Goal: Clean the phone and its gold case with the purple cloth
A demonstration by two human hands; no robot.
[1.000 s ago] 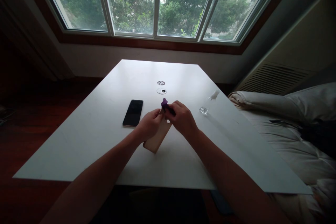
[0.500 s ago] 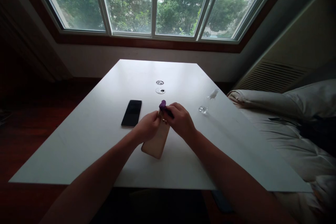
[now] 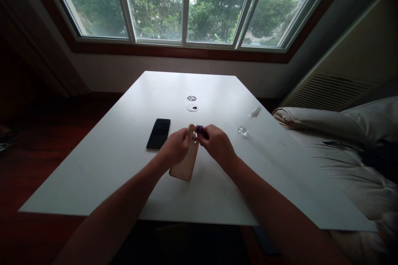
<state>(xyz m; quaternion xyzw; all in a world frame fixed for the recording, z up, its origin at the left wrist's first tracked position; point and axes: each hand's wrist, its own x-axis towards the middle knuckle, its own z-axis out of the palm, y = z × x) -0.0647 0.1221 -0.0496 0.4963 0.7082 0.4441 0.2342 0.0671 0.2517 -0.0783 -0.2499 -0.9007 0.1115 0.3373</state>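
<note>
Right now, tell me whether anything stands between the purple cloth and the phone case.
Nothing visible does. The right hand holds the purple cloth at the upper right edge of the phone case; whether they touch, I can't tell. The left hand holds the case's left side; the black phone lies farther left.

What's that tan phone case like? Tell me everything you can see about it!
The phone case is tan, thin and long, with rounded corners and small holes near its far end. It looks like smooth plastic or silicone, but I can't tell which. It's tilted, seemingly raised off the white table. The left hand holds its left edge, hiding part of it. At its far right edge, the right hand holds a purple cloth, touching or nearly touching it.
</note>
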